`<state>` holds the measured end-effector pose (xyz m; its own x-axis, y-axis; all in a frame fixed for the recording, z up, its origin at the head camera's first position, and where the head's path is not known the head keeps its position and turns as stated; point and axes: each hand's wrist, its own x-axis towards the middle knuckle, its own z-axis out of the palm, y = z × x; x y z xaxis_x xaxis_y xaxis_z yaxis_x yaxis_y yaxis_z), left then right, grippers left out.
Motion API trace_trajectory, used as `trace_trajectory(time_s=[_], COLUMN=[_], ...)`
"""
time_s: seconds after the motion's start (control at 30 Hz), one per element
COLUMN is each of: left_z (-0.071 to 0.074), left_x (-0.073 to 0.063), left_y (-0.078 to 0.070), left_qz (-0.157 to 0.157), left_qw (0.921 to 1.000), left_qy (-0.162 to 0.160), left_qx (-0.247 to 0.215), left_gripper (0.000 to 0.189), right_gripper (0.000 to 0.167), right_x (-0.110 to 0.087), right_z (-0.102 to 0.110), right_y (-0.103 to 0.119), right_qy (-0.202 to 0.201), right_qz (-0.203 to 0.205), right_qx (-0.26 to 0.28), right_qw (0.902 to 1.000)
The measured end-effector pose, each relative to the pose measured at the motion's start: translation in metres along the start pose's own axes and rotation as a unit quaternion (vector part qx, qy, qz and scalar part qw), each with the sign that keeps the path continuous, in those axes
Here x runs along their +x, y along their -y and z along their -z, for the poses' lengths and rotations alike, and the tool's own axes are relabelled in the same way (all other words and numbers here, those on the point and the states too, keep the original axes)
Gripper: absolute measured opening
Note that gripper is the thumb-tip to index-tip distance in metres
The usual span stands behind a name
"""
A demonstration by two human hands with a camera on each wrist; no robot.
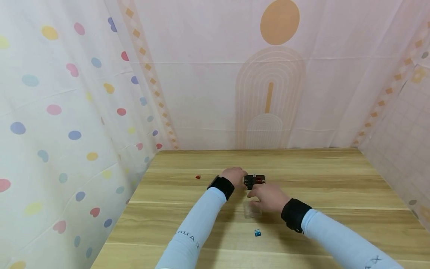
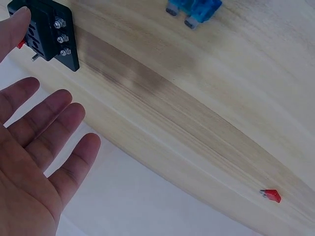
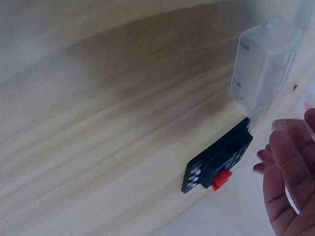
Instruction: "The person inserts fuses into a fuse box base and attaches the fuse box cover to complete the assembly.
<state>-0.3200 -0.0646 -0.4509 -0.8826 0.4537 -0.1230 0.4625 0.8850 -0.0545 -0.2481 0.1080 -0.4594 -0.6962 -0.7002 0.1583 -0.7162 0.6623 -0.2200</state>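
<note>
fuse block [image 1: 254,182] sits on the table [image 1: 336,175] — left hand [image 1: 235,177] with straight fingers, thumb at its edge; right hand [image 1: 271,198] loose and empty — so, ungripped, a one-sided push could skid it.

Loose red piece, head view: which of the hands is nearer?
Left: left hand is right of the loose red piece; right hand is farther right, near the black block.

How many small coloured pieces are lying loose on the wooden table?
2: a red piece left of the left hand, and a blue piece below the clear cover in the head view. Others may be hidden.
</note>
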Motion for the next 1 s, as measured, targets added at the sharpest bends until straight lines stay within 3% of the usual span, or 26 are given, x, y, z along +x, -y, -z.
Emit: trace_trajectory(time_s=[0.43, 0.7, 1.0], left_z=[-0.004, 0.006, 0.005], left_x=[0.004, -0.008, -0.006], left_y=[0.001, -0.004, -0.004], left_qz=[0.010, 0.006, 0.009], left_qw=[0.9998, 0.9999, 0.9999], left_qy=[0.007, 0.012, 0.009], left_qx=[-0.014, -0.003, -0.002], left_gripper=[0.050, 0.049, 0.052], right_gripper=[0.022, 0.022, 0.017], right_x=[-0.006, -0.012, -0.020], right_z=[-0.003, -0.007, -0.011], right_y=[0.011, 0.014, 0.020], right_qy=[-0.008, -0.001, 0.004], right_qz=[0.048, 0.065, 0.093], right_qx=[0.007, 0.013, 0.012], right_qw=[0.9988, 0.9978, 0.9955])
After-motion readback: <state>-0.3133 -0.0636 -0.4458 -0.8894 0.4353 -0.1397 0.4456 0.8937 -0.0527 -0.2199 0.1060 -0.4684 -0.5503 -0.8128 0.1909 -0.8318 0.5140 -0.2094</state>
